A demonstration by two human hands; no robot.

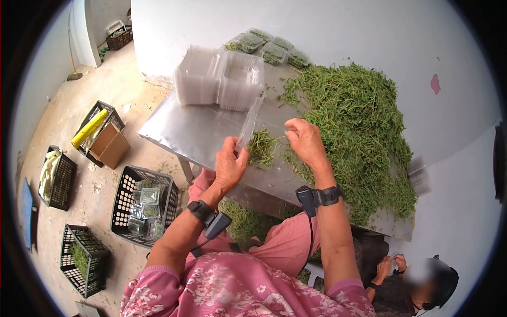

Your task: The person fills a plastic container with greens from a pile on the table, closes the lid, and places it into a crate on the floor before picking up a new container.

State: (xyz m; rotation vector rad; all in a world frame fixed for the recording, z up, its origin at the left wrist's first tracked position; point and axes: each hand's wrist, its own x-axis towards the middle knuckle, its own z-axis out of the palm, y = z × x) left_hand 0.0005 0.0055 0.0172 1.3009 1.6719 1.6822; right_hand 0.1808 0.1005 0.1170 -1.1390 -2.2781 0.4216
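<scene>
My left hand (pixel 231 162) grips the near left edge of a clear plastic clamshell box (pixel 248 124), whose lid stands raised. A small bunch of green sprigs (pixel 261 148) lies in the box. Over the box's right side is my right hand (pixel 306 141), its fingers curled in a pinch. A thin stem runs towards those fingertips, but what they hold is too small to tell. Just right of that hand, a large heap of leafy greens (pixel 354 121) covers the table.
Stacked empty clamshell boxes (pixel 198 79) stand on the metal table (pixel 179 124). Filled boxes (pixel 273 53) sit at the back. A black crate (pixel 124 198) with packed boxes is on the floor, left. Another person (pixel 391 285) works at lower right.
</scene>
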